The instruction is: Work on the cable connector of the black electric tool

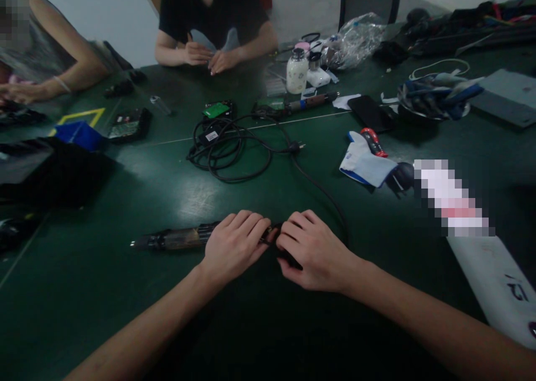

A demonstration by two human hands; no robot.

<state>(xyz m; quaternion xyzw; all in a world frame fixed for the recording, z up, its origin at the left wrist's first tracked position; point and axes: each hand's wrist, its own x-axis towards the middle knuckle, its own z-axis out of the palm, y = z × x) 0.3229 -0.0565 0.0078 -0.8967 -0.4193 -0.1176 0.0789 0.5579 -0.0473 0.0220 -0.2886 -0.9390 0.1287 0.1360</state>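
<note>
In the head view a long black rod-shaped tool [180, 239] with a shiny tip at its left end lies low over the green table. My left hand [237, 239] is closed around its right part, palm down. Beside it, my right hand [314, 250] has its fingers curled over the dark right end, close to my left fingertips. My fingers hide most of this end. A black cord [322, 188] curves down behind my right hand; where it joins the tool is hidden.
Beyond my hands lie a coiled cable [228, 166] with a plug [296, 146], a green circuit board [216, 110] and a second rod-shaped tool [316, 101]. On the right are a glove [364, 160], a red-handled tool [374, 142] and a long white object [486, 269]. Two people sit opposite.
</note>
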